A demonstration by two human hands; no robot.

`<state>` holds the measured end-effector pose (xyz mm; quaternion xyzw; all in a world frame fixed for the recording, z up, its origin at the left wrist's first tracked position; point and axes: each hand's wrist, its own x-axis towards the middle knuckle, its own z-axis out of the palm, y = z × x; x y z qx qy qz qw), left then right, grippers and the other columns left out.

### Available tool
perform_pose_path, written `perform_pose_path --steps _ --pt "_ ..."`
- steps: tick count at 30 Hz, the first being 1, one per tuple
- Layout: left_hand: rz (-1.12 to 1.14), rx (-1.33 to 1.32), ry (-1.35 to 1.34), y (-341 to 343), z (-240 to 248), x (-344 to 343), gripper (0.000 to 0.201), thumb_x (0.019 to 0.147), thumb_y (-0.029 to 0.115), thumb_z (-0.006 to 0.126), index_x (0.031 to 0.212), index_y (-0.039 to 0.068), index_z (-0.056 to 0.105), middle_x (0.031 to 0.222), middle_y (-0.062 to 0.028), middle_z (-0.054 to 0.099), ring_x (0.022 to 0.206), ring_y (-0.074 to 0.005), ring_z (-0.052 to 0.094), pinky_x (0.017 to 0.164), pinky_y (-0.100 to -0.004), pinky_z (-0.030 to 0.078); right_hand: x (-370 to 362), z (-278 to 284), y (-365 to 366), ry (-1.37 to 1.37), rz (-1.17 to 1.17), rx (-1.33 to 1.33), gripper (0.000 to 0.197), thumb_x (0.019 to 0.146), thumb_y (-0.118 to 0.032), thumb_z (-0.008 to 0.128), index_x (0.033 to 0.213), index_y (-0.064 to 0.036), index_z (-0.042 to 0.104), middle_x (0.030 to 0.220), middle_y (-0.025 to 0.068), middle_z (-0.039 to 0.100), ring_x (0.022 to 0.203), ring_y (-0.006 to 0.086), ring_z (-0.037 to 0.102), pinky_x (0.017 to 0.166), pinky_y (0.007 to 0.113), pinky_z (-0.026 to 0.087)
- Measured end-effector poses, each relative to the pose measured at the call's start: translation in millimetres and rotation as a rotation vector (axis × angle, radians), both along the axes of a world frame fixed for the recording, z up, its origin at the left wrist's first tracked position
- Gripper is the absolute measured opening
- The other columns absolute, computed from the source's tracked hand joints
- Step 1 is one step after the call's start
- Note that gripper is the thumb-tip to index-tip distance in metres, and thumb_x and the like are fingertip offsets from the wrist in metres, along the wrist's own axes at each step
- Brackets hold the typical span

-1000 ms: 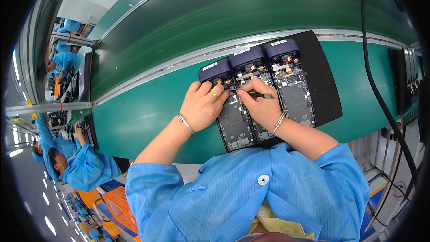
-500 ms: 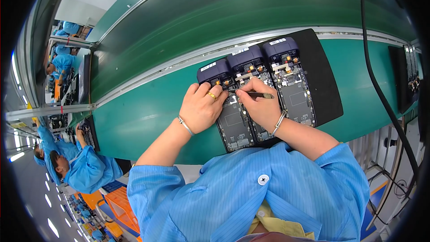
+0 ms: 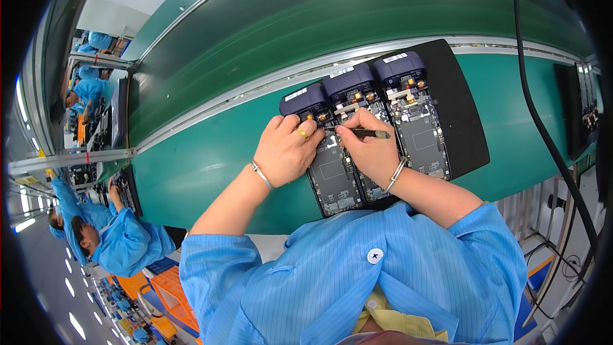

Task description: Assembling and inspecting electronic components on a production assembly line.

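Observation:
Three open handheld devices with bare circuit boards and dark purple end caps lie side by side. My left hand (image 3: 287, 149) is over the upper part of the left device (image 3: 332, 172), its fingers bent and the thumb close to the forefinger. What its fingertips hold, if anything, is hidden beneath them. In my right hand (image 3: 375, 153) are slim dark tweezers (image 3: 373, 133), gripped like a pen, the tip by the left fingertips at that board's upper end. My right hand partly covers the middle device (image 3: 351, 83). The right device (image 3: 421, 137) is untouched.
A black mat (image 3: 465, 121) lies under the devices on the green worktop (image 3: 211, 172). Beyond a metal rail (image 3: 255, 93) runs a green conveyor belt (image 3: 306, 38). A black cable (image 3: 533, 102) hangs at the right, near more boards (image 3: 586, 102). Co-workers in blue (image 3: 128, 243) sit at left.
My left hand has shifted very slightly to the left. The tweezers and my right hand stay almost where they were.

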<state>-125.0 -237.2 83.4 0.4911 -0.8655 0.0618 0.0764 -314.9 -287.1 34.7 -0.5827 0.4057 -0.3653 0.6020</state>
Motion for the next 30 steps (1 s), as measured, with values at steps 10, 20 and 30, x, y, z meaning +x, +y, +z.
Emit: perform_pose_path --steps 10,20,30 --pt "-0.034 0.045 -0.043 -4.5 5.1 1.9 0.029 0.07 0.013 0.072 0.099 0.011 0.072 0.096 0.0008 0.057 0.084 -0.0201 0.051 0.07 -0.0345 0.043 -1.1 1.1 1.9 0.015 -0.022 -0.025 0.012 0.087 -0.003 0.069 0.084 -0.0031 0.057 0.074 0.0023 0.065 0.067 0.0056 0.061 0.059 0.023 0.049" --pt "-0.03 0.061 -0.069 -4.7 8.5 -0.3 0.029 0.071 0.013 0.072 0.101 0.011 0.072 0.095 0.0009 0.057 0.083 -0.0195 0.05 0.069 -0.0339 0.042 -2.3 0.2 2.6 0.024 0.0 -0.193 0.011 0.085 -0.002 0.07 0.081 -0.0012 0.06 0.073 0.0043 0.064 0.067 0.0085 0.061 0.06 0.025 0.048" --pt "0.033 0.079 -0.12 3.0 6.6 -6.0 0.015 0.082 0.015 0.064 0.096 0.012 0.069 0.095 -0.0012 0.056 0.086 -0.0202 0.052 0.074 -0.0344 0.042 1.7 5.3 -2.3 0.07 0.063 -0.069 0.012 0.088 -0.002 0.066 0.081 -0.0019 0.056 0.071 0.0038 0.064 0.069 0.009 0.065 0.06 0.024 0.051"
